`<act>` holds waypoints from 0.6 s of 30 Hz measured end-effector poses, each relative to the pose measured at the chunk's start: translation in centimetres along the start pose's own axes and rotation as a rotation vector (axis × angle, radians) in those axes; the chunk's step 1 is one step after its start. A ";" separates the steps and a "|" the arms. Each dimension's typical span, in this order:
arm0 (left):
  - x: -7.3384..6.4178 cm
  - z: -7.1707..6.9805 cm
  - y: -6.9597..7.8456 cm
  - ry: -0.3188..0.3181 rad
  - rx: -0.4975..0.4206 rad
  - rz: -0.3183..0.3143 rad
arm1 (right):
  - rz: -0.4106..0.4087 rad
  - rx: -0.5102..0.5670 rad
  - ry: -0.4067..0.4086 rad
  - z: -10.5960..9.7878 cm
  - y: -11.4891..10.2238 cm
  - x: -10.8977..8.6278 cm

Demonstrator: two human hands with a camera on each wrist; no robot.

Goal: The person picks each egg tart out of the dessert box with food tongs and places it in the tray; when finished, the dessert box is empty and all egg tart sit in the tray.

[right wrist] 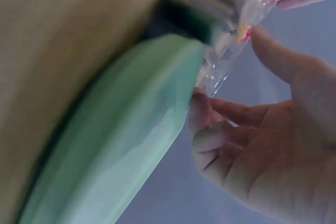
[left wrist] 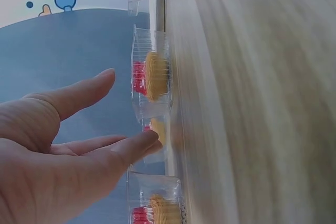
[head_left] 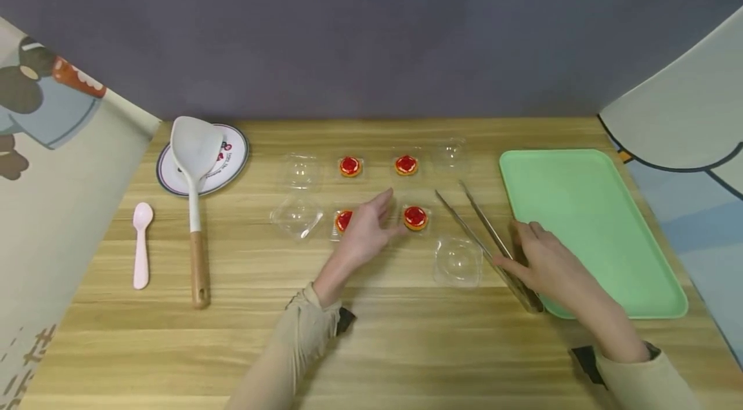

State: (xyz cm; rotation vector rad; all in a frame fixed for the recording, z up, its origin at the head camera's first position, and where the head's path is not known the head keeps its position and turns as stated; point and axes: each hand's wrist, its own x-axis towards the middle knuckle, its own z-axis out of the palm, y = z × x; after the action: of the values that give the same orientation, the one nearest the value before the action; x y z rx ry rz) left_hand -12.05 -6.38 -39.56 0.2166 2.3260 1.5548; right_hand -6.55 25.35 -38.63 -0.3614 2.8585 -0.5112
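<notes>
My left hand point(head_left: 366, 233) hovers among small red-topped tarts in clear plastic packs, thumb and fingers spread and holding nothing. It partly covers the near-left tart point(head_left: 342, 221), while the near-right tart point(head_left: 415, 218) lies just beyond its thumb. In the left wrist view, a packed tart point(left wrist: 156, 77) stands in front of the parted thumb and fingers. At the right, my right hand point(head_left: 548, 262) reaches over the metal tongs point(head_left: 484, 236), its thumb and fingers apart on either side of them. The tongs lie with their arms spread, tips pointing away from me.
A light green tray point(head_left: 586, 223) lies right beside the tongs. Two more tarts, a far-left tart point(head_left: 350, 166) and a far-right tart point(head_left: 406, 165), sit farther back. Clear lids point(head_left: 458, 263) flank the tarts. Leftward are a white spatula point(head_left: 196, 146) across a plate point(head_left: 232, 168) and a pink spoon point(head_left: 142, 249).
</notes>
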 end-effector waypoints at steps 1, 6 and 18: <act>0.0 0.0 0.0 -0.001 0.000 -0.001 | -0.003 -0.001 -0.004 0.2 0.0 -0.2; 0.0 0.0 0.0 -0.008 -0.015 -0.007 | -0.019 -0.066 -0.014 1.0 0.1 -0.7; 0.0 0.6 0.1 0.013 0.123 0.047 | -0.116 -0.129 0.125 2.0 -0.1 -0.8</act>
State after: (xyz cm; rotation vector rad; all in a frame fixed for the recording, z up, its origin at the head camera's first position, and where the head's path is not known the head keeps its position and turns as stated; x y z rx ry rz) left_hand -11.88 -5.86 -39.72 0.2940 2.4458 1.4400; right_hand -5.21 24.86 -40.30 -0.5383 3.0132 -0.3836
